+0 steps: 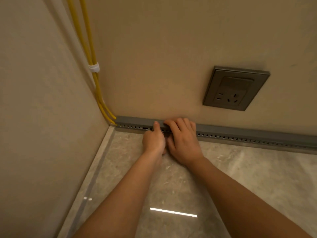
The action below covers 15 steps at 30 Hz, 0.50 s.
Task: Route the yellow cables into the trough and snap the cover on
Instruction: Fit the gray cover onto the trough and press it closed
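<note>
Two yellow cables [89, 40] run down the wall corner, bound by a white tie [94, 67], and enter the left end of a grey perforated trough [240, 134] along the foot of the wall. A grey cover [133, 121] lies on top of the trough. My left hand [153, 140] is curled at the trough's front, its thumb pressing up on the cover's edge. My right hand [182, 138] lies beside it, fingers bent over the cover's top. The cables inside the trough are hidden.
A grey wall socket [235, 88] sits on the wall above and right of the trough. The glossy marble floor [223, 169] reflects a light strip. The side wall [42, 117] closes the corner at the left.
</note>
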### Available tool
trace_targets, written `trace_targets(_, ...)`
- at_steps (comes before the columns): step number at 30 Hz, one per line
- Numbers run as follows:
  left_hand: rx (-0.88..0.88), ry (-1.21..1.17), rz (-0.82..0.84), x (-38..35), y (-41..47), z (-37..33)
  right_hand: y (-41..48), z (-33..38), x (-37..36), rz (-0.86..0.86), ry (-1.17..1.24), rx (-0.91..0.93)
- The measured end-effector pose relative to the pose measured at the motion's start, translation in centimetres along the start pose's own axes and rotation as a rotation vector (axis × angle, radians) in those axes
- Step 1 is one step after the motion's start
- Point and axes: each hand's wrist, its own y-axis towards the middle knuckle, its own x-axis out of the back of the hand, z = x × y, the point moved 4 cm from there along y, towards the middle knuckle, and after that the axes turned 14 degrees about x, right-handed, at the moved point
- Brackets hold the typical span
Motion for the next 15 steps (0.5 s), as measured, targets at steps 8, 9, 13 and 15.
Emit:
trace_targets(8, 0.055, -0.065, -0.006, -1.4, 0.2, 0.0, -0.2, -0.2, 0.4, -0.151, 0.117, -0.001)
trace_targets(9, 0.065, -0.078, -0.004, -1.3, 0.1, 0.0, -0.5, -0.3, 0.8, -0.215, 0.145, -0.012)
trace_targets(13, 0.12, -0.102, 0.004, -1.3, -0.4, -0.6, -2.7, -1.1, 2.9, -0.518, 0.272, -0.289)
trace_targets(15, 0.169, -0.117, 0.021, -1.4, -0.6, -0.7, -4.0, -2.2, 3.5, -0.615, 0.521, -0.577)
